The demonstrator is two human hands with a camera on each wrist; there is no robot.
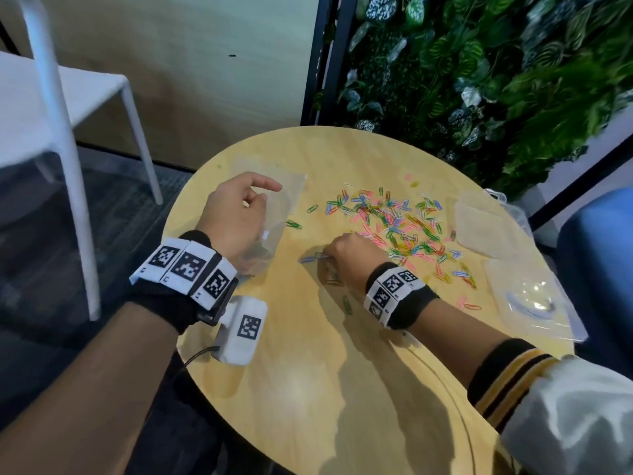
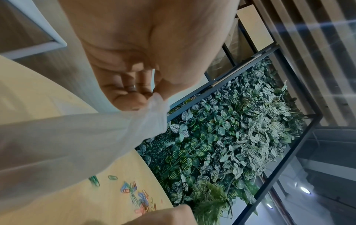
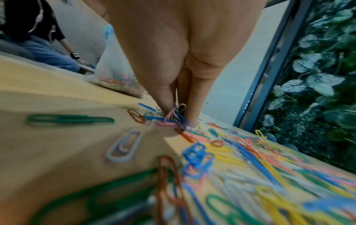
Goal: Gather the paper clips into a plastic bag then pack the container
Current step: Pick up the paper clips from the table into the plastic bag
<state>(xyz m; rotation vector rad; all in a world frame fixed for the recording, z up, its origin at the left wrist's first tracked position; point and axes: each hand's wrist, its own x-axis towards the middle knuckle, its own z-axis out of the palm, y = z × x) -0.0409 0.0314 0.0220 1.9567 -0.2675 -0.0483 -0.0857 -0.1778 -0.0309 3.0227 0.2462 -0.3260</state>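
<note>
On the round pale-wood desk (image 1: 308,371) the one relation that matters is between the small bunch under the right hand and the mouth of the bag held by the left.

The left hand (image 1: 236,214) is raised over the desk's left part, thumb and fingertips pinching the upper edge of the clear, soft plastic bag (image 1: 270,234); the left wrist view shows the film gathered and squeezed between them. The bag hangs down to the desk, and the right wrist view shows a small heap of coloured clips already lying in its bottom.

The right hand (image 1: 349,255) is down on the desk just right of the bag, fingers and thumb closed on a few clips at the near-left fringe of the scattered multicoloured paper clips (image 1: 394,228). The bunch stands roughly upright between the fingertips (image 3: 167,97). The main spread lies right of and beyond that hand, stretching toward the clear plastic container pieces (image 1: 534,303) at the desk's right edge, which neither hand touches.

So the bag lies to the left of the loaded right hand, near but not touching it. As I judge it, the coming move is a short carry leftward and up to the bag's mouth. How wide that mouth gapes cannot be told. Most clips are not yet gathered.
</note>
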